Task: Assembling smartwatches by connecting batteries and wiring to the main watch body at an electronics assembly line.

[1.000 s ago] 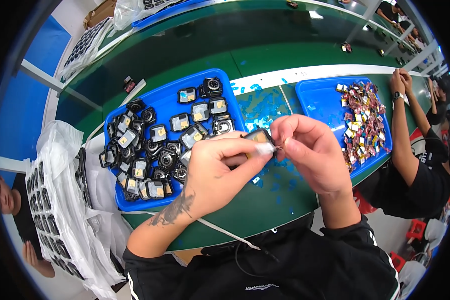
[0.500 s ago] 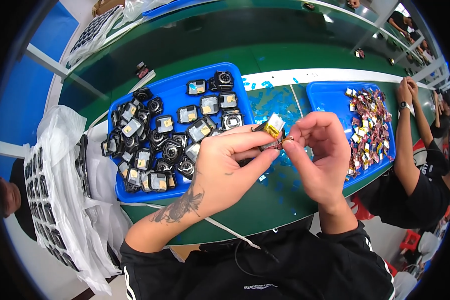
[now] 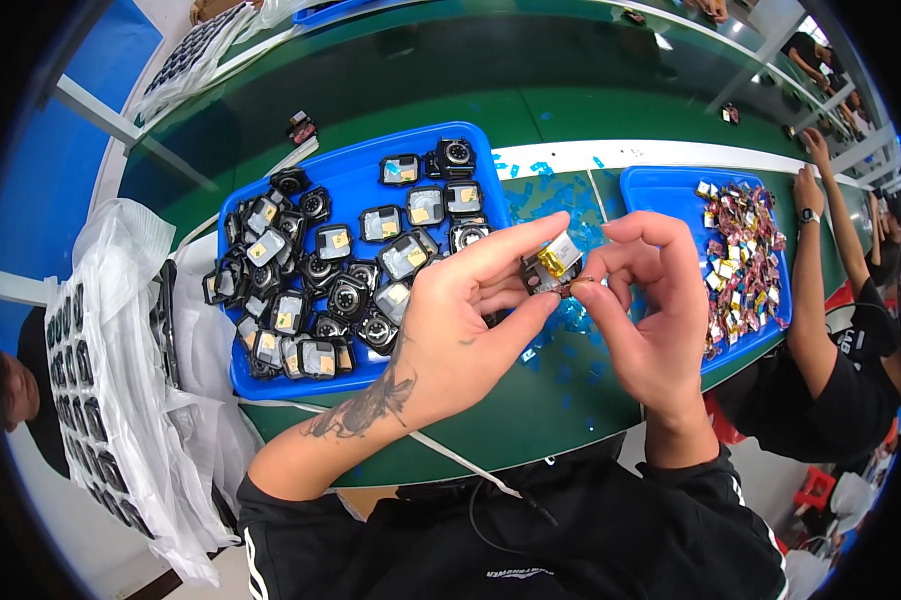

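Observation:
My left hand [image 3: 475, 305] is closed around a dark watch case [image 3: 537, 279], with the thumb along its near edge and the forefinger stretched over the far side. A small silver battery [image 3: 564, 254] with a yellow-taped end stands tilted up out of this case. Facing it, my right hand [image 3: 652, 315] pinches thumb and forefinger together at the case's right edge, just below the battery. What sits in that pinch is too small to make out. Under both hands, blue film scraps [image 3: 560, 200] lie scattered on the green table [image 3: 490, 430].
To the left, a blue tray [image 3: 370, 135] holds many black watch cases. A second blue tray [image 3: 660, 185] on the right contains a heap of small batteries. Plastic-wrapped trays of parts [image 3: 90, 400] stand far left. A co-worker's arms [image 3: 810, 270] reach in at the right.
The watch case has turned in my left hand, so more of its inside shows beside the battery. My left forefinger has lifted away from it. The co-worker's hands have moved apart.

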Tool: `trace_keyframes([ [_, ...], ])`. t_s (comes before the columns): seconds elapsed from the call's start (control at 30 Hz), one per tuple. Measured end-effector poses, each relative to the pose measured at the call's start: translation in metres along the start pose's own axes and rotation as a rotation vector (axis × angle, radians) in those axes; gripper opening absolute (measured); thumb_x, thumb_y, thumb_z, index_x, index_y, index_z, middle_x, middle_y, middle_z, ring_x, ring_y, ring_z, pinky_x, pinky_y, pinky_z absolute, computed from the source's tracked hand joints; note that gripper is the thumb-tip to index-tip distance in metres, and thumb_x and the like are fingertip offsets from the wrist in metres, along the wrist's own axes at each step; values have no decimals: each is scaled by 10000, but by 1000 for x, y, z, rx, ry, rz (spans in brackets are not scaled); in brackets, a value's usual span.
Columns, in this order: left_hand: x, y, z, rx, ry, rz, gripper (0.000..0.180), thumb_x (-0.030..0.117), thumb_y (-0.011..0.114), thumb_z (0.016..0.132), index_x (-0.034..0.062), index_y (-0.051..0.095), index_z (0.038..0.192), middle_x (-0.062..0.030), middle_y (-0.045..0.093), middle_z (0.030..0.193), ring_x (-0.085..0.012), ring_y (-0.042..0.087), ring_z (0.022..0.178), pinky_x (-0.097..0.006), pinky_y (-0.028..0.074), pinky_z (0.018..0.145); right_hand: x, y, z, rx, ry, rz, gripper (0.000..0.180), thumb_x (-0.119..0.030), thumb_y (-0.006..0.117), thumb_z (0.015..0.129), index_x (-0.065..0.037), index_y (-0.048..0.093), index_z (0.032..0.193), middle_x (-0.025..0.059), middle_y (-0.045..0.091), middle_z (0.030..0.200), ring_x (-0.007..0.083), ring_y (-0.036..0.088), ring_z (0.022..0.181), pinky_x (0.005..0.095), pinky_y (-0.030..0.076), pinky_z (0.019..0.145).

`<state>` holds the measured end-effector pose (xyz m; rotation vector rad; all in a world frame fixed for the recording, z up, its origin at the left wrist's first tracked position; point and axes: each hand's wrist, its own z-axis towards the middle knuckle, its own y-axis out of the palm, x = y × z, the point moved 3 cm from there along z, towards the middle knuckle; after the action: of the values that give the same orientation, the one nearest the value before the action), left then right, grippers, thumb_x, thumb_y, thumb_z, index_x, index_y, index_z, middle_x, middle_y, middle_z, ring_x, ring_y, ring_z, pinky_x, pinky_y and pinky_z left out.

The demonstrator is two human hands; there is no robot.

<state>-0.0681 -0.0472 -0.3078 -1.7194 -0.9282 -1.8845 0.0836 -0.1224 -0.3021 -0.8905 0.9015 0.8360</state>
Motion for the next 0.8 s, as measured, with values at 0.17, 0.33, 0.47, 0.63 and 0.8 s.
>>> trace_keyframes([
  [0.17,-4,2,-1,72,51,3,539,-133,617,841,-39,480,1354,-154,624,1220,-156,616,1104,-272,511,937,-3,0,4,-41,-41,-138,493,100,705,756,-47,511,1185,41,623,864,80,498,636,215,414,564],
  [0.33,-7,1,-2,125,-50,-140,492,-124,623,835,-45,499,1305,-149,655,1162,-145,628,1062,-264,513,914,0,13,-1,19,-3,-29,444,104,693,768,-10,532,1166,70,599,1005,97,582,817,235,546,703],
  [0.47,-13,-2,-1,120,-71,-183,435,-103,619,848,-42,531,1270,-144,657,1156,-139,629,1050,-258,510,908,10,15,-4,22,128,134,410,106,675,788,12,527,1159,58,583,1006,100,607,908,231,575,774],
  [0.63,-14,1,-1,73,-50,-235,355,-94,609,862,-69,579,1215,-132,654,1146,-144,625,1060,-258,510,905,11,8,0,-44,215,315,402,112,670,790,7,526,1150,42,576,1003,84,589,922,208,549,773],
  [0.8,-13,-5,-3,110,-52,-244,376,-90,617,858,-59,577,1231,-122,651,1135,-145,624,1046,-260,513,893,15,19,3,-82,238,389,385,104,660,805,-8,529,1148,28,572,983,65,569,912,188,523,760],
])
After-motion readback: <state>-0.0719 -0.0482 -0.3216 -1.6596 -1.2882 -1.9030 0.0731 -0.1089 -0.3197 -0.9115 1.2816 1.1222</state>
